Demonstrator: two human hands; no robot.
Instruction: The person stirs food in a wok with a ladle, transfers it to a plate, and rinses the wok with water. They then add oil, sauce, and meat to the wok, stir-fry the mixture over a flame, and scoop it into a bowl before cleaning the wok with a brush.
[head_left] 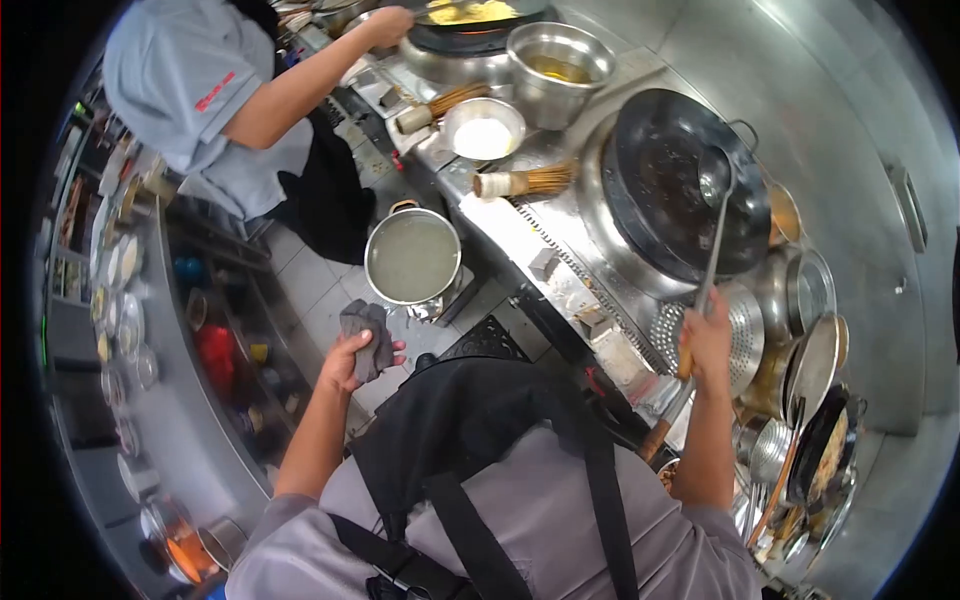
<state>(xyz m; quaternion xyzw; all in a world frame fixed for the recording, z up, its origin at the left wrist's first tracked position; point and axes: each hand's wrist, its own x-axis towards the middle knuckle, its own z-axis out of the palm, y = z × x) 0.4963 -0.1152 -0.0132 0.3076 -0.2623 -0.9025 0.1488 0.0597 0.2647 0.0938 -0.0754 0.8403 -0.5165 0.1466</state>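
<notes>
My right hand point(707, 340) grips the wooden handle of a long metal ladle point(716, 235). The ladle's bowl rests inside a large dark wok point(665, 170), which sits on the round stove ring and looks wet. In my left hand point(352, 362) is a folded dark grey cloth point(368, 340), held out in front of my apron, away from the stove. Beneath my right hand lies a perforated strainer point(742, 335), its holes showing on both sides of the forearm.
A co-worker point(190, 110) at the left reaches over another wok point(470, 35) holding yellow food. A pot of cloudy liquid point(412, 256) stands low ahead. Bamboo brushes point(525, 181), a white-filled bowl point(483, 130) and a steel pot of oil point(560, 70) line the stove. Pans point(815, 370) crowd the right.
</notes>
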